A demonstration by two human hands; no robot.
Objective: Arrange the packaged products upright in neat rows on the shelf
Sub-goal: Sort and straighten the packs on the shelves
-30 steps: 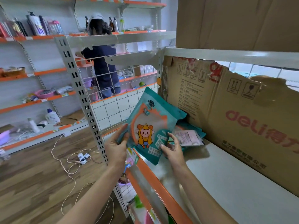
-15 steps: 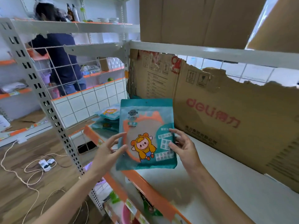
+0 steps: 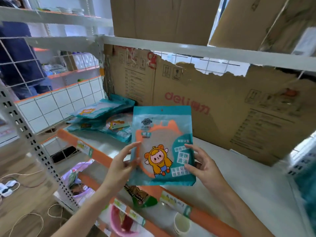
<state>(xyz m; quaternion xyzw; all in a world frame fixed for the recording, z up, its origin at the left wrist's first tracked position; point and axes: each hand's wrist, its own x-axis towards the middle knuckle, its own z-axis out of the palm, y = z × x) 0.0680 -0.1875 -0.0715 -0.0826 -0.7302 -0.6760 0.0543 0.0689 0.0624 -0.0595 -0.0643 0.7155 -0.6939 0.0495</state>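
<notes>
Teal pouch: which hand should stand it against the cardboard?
Right, probably. The right hand pinches the teal pouch on the side facing bare shelf; the left hand sits over the orange edge.

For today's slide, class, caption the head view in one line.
Both hands, left and right, hold a teal packet upright above the shelf, beside a flat pile of packets.

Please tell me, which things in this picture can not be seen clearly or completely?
- Head view: the pile of teal packages lies partly behind the held package; their count cannot be told.
- Small print on the cardboard sheet is blurred.
- Fingers of the left hand and right hand behind the held package are hidden.
- The lower shelf goods are cut off by the orange shelf edge.
</notes>
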